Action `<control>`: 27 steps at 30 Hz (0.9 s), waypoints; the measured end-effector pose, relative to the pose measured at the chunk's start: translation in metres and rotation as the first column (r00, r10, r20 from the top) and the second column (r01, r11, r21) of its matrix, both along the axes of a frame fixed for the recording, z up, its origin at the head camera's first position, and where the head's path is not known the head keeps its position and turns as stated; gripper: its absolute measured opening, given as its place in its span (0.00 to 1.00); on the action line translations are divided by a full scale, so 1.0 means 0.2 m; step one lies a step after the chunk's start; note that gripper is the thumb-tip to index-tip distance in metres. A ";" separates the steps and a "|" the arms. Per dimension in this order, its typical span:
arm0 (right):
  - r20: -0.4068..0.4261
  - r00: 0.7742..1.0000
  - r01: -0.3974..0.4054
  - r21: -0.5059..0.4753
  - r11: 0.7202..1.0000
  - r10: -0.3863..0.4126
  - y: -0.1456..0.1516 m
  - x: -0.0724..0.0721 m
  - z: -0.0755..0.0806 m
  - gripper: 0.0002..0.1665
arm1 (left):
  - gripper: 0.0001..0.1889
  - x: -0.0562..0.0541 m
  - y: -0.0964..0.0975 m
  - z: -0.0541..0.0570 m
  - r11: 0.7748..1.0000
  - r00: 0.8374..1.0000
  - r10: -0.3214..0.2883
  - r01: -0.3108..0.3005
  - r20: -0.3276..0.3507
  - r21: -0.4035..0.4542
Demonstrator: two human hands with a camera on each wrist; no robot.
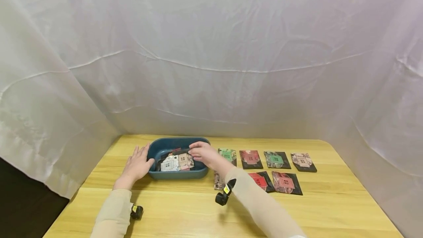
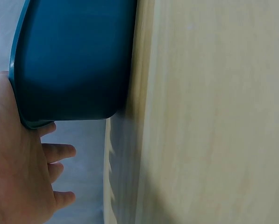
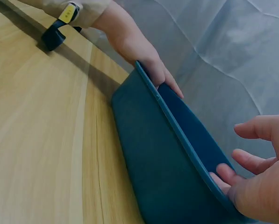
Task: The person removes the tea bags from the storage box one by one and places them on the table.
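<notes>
A blue plastic bin (image 1: 178, 175) stands on the table with several flat printed packets inside. A white packet (image 1: 169, 163) and a beige packet (image 1: 185, 161) lie uppermost. My left hand (image 1: 136, 163) rests against the bin's left end, thumb over the rim and fingers spread outside, as the left wrist view also shows at the bin's corner (image 2: 69, 70). Over the right end reaches my right hand (image 1: 203, 154), its fingers loosely bent and dipping past the rim (image 3: 186, 144). Nothing shows between those fingers; the packets are hidden in the right wrist view.
Right of the bin, packets lie in two rows: green (image 1: 228, 154), pink-red (image 1: 250, 159), dark green (image 1: 277, 159) and beige (image 1: 303, 162) behind, red (image 1: 259, 181), another red packet (image 1: 286, 183) and a brown one (image 1: 219, 181) in front. Pale curtains (image 1: 211, 94) enclose the wooden table (image 1: 178, 208).
</notes>
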State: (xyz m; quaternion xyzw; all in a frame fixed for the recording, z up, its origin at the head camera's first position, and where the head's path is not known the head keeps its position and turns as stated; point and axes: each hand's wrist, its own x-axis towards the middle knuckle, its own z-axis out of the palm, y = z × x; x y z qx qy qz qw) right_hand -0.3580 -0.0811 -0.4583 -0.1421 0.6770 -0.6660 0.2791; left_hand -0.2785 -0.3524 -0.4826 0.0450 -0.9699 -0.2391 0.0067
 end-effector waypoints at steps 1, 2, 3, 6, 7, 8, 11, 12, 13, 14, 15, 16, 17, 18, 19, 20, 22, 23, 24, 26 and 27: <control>-0.001 1.000 0.010 0.013 1.000 -0.010 -0.01 0.00 -0.01 0.28 | 0.38 0.00 0.00 0.00 1.000 1.000 0.000 0.000 0.000 -0.003; -0.003 1.000 0.022 0.028 0.999 -0.022 -0.02 -0.01 -0.01 0.29 | 0.38 0.00 0.00 0.00 1.000 1.000 -0.001 0.001 0.000 -0.005; -0.003 0.999 0.034 0.038 0.999 -0.034 -0.04 -0.01 -0.02 0.29 | 0.38 0.00 0.00 0.00 1.000 1.000 -0.002 0.002 0.000 -0.005; 0.009 0.997 0.072 0.064 0.995 -0.073 -0.06 -0.03 -0.03 0.29 | 0.38 0.01 0.00 0.00 1.000 1.000 -0.002 0.002 0.002 -0.006; 0.014 0.996 0.084 0.069 0.994 -0.085 -0.07 -0.03 -0.04 0.29 | 0.38 0.01 0.00 0.00 1.000 1.000 -0.002 0.002 0.003 -0.008; 0.018 0.995 0.094 0.072 0.993 -0.095 -0.07 -0.04 -0.04 0.28 | 0.38 0.01 0.00 0.00 1.000 1.000 -0.001 0.001 0.004 -0.008; 0.008 0.994 0.106 0.089 0.990 -0.108 -0.09 -0.05 -0.05 0.28 | 0.38 0.00 0.00 0.00 1.000 1.000 0.000 0.000 0.003 -0.010; 0.000 0.994 0.106 0.098 0.990 -0.106 -0.09 -0.05 -0.05 0.28 | 0.38 0.00 0.00 0.00 1.000 1.000 0.001 -0.001 0.002 -0.010; -0.012 0.995 0.102 0.108 0.989 -0.101 -0.09 -0.05 -0.06 0.28 | 0.38 0.00 0.00 0.00 1.000 1.000 0.000 0.000 0.001 -0.010; -0.020 0.995 0.097 0.118 0.988 -0.095 -0.09 -0.05 -0.06 0.28 | 0.38 0.00 0.00 0.00 1.000 1.000 0.001 -0.001 0.000 -0.009; -0.029 0.996 0.092 0.128 0.988 -0.089 -0.09 -0.05 -0.06 0.28 | 0.38 0.00 0.00 0.00 1.000 1.000 0.001 -0.001 -0.001 -0.007; -0.032 0.996 0.087 0.134 0.987 -0.083 -0.10 -0.05 -0.06 0.28 | 0.38 0.00 0.00 0.00 1.000 1.000 0.001 -0.001 -0.001 -0.005; -0.038 0.996 0.084 0.142 0.986 -0.079 -0.10 -0.05 -0.06 0.28 | 0.38 0.00 0.00 0.00 1.000 1.000 0.001 -0.001 -0.001 -0.004; -0.040 0.996 0.081 0.144 0.986 -0.076 -0.10 -0.05 -0.06 0.28 | 0.38 -0.01 0.00 0.00 1.000 1.000 0.001 -0.001 -0.001 -0.003; -0.045 0.996 0.082 0.145 0.986 -0.076 -0.10 -0.05 -0.07 0.28 | 0.38 -0.01 0.00 0.00 1.000 1.000 0.002 -0.002 0.000 -0.003; -0.042 0.996 0.086 0.142 0.986 -0.080 -0.10 -0.05 -0.06 0.28 | 0.38 -0.01 0.00 0.00 1.000 1.000 0.002 -0.002 0.000 -0.003; -0.041 0.995 0.099 0.133 0.986 -0.094 -0.10 -0.05 -0.06 0.28 | 0.38 -0.01 0.00 0.00 1.000 1.000 0.004 -0.004 0.000 -0.004; -0.043 0.994 0.106 0.127 0.986 -0.101 -0.10 -0.05 -0.07 0.28 | 0.38 0.00 0.00 0.00 1.000 1.000 0.005 -0.005 -0.001 -0.005; -0.040 0.993 0.113 0.120 0.986 -0.109 -0.10 -0.05 -0.07 0.28 | 0.38 0.00 0.00 0.00 1.000 1.000 0.006 -0.006 -0.002 -0.007; -0.038 0.992 0.125 0.107 0.986 -0.122 -0.10 -0.05 -0.07 0.27 | 0.38 0.00 0.00 0.00 1.000 1.000 0.007 -0.007 -0.004 -0.008; -0.035 0.992 0.128 0.099 0.987 -0.125 -0.10 -0.05 -0.07 0.28 | 0.38 0.00 0.00 0.00 1.000 1.000 0.007 -0.008 -0.005 -0.008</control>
